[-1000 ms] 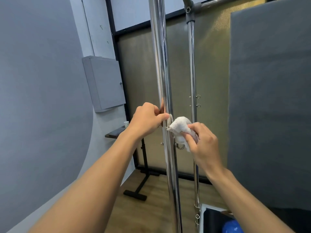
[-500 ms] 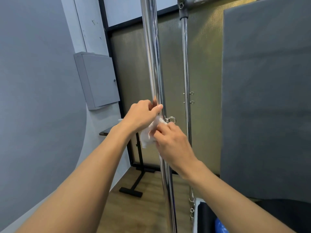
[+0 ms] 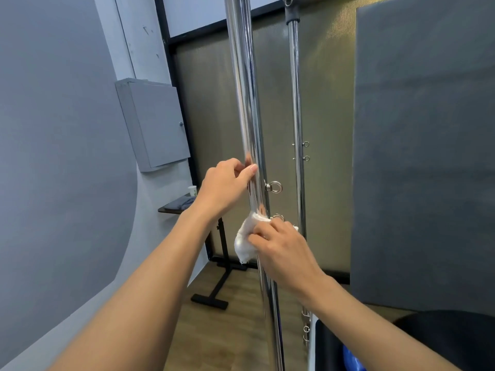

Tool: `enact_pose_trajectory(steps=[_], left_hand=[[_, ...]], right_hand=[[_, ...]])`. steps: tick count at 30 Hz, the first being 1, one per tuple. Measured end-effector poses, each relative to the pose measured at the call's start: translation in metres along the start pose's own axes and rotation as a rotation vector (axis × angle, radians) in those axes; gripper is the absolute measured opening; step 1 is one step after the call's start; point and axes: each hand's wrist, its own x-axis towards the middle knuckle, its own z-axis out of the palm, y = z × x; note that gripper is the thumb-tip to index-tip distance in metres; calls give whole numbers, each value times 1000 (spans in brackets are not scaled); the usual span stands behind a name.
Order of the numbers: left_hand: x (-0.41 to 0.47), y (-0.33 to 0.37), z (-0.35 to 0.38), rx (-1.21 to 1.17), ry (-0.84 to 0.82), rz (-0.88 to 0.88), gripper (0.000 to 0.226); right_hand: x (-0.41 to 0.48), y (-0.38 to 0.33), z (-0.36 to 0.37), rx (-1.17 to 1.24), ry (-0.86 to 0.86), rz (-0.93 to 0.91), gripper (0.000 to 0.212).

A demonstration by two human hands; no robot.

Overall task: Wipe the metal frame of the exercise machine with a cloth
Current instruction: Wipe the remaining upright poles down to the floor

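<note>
A grey wall (image 3: 53, 156) fills the left of the room and a dark grey panel (image 3: 423, 156) the right, with a ribbed, frosted screen (image 3: 214, 129) between them and a wooden floor (image 3: 227, 330) below. The front pole (image 3: 242, 89) of the exercise machine's metal frame, shiny and upright, runs from top to bottom through the middle; a thinner back pole (image 3: 294, 103) stands just beyond it to the right. A grey cabinet (image 3: 158, 124) hangs on the wall at left, above a small shelf (image 3: 174, 207) on a black stand (image 3: 214, 295).

Two bare arms reach in from below. The left hand (image 3: 225, 188) grips the front pole, fingers curled round it and the thumb laid against the metal. Just below, the right hand (image 3: 281, 250) holds a bunched white cloth (image 3: 245, 243) in its curled fingers and presses it to the left side of the same pole. A part of the cloth hangs loose beneath the fingers.

A metal ring (image 3: 274, 187) juts from the pole's right side between the two hands, and another shows just above the right hand's knuckles. A paper cup (image 3: 192, 190) sits at the back of the shelf.
</note>
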Motion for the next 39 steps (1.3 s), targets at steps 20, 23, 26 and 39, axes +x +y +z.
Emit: enact_pose_trajectory(steps=[20, 23, 26, 39], left_hand=[[-55, -22, 38, -329, 34, -118, 22], [-59, -21, 38, -357, 10, -120, 24], [-60, -22, 37, -344, -2, -115, 26], [-60, -27, 40, -363, 6, -138, 35]], right_hand=[[1, 31, -12, 504, 177, 535, 29], [-12, 31, -6, 751, 60, 755, 19], [-14, 36, -6, 890, 4, 825, 15], [-26, 19, 2, 868, 80, 847, 11]])
